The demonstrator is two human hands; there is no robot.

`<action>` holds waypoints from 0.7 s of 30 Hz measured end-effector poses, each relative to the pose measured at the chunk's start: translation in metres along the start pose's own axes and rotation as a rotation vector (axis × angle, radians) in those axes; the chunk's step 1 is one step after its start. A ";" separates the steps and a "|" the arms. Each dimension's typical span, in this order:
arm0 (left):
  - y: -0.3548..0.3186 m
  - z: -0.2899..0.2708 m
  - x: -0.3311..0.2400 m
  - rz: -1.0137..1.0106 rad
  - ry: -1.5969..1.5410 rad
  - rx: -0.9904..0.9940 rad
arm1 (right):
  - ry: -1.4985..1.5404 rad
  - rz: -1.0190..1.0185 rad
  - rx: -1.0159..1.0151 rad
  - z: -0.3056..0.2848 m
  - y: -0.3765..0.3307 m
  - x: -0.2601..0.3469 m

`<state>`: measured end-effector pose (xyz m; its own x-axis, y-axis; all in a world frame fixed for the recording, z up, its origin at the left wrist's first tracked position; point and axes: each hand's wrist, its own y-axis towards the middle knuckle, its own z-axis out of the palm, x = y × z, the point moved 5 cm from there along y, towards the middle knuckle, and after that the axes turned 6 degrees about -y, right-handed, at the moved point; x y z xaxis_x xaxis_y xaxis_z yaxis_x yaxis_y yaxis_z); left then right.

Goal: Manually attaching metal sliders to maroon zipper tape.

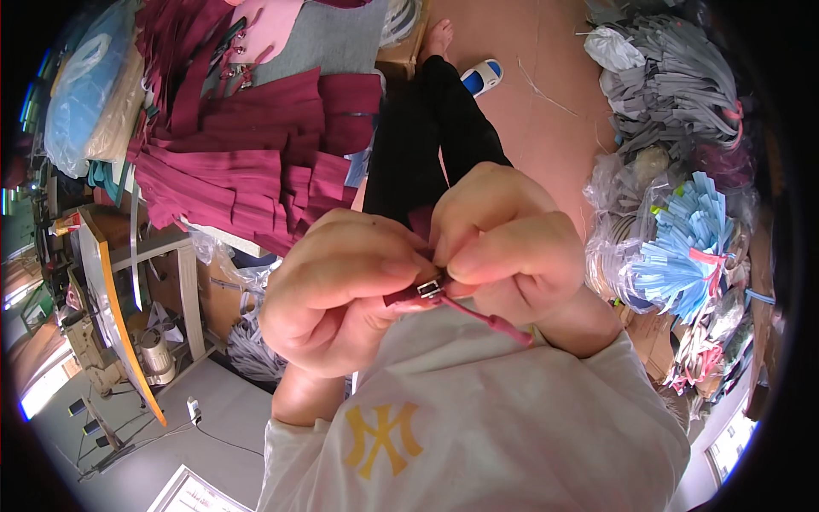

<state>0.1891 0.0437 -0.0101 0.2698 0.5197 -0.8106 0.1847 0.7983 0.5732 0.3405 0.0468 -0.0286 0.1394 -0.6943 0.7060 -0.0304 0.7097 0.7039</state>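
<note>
My left hand (337, 286) and my right hand (512, 243) meet in front of my chest, both closed in a pinch. Between their fingertips is a small dark metal buckle (429, 289) with a bright rectangular frame. A bit of maroon fabric strap (397, 298) shows beneath the left fingertips, next to the buckle. From the buckle a thin maroon cord (486, 320) with a knot-like thick part hangs down to the right, below my right fingers. My right thumb and forefinger press at the buckle's upper right side; the fingertips partly hide what lies there.
Many maroon fabric strips (273, 149) lie on a table at the left, with metal-fitted cords (243, 64) beyond. Bundles of light blue strips (682, 247) and grey strips (674, 77) are stacked at the right. A slipper (482, 78) lies on the floor.
</note>
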 end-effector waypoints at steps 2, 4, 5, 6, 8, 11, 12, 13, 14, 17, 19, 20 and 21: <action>0.001 -0.001 0.001 0.004 0.012 0.033 | 0.003 -0.016 -0.032 -0.002 0.000 0.001; 0.002 -0.001 0.001 0.010 0.025 0.064 | -0.056 -0.059 -0.002 -0.003 0.001 0.002; 0.002 0.000 0.001 0.025 0.017 0.070 | -0.056 -0.059 -0.001 -0.001 0.000 0.002; 0.003 0.001 0.001 0.040 0.007 0.078 | -0.047 -0.061 -0.034 -0.001 -0.001 0.001; 0.003 0.004 0.000 0.047 0.001 0.079 | -0.039 -0.063 -0.067 -0.001 -0.002 0.003; 0.001 0.004 -0.001 0.070 0.051 0.095 | -0.039 -0.056 -0.061 -0.002 -0.003 0.003; 0.000 0.004 -0.002 0.086 0.109 0.106 | -0.052 -0.082 -0.064 -0.001 -0.003 0.004; 0.001 0.004 -0.003 0.087 0.110 0.106 | -0.065 -0.109 -0.067 -0.001 -0.003 0.004; 0.001 0.004 -0.004 0.093 0.147 0.129 | -0.064 -0.110 -0.067 -0.003 -0.002 0.003; 0.002 0.006 -0.007 0.090 0.210 0.140 | -0.105 -0.173 0.025 -0.001 0.000 0.005; 0.001 0.006 -0.007 0.080 0.236 0.129 | -0.137 -0.144 0.009 -0.001 0.000 0.006; 0.000 0.005 -0.006 0.073 0.243 0.122 | -0.138 -0.144 0.008 -0.001 0.001 0.007; -0.001 0.004 -0.005 0.067 0.255 0.112 | -0.142 -0.129 0.026 -0.001 0.001 0.006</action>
<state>0.1912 0.0385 -0.0060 0.0411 0.6410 -0.7664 0.2815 0.7286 0.6245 0.3417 0.0437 -0.0235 0.0030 -0.7906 0.6124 -0.0470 0.6116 0.7898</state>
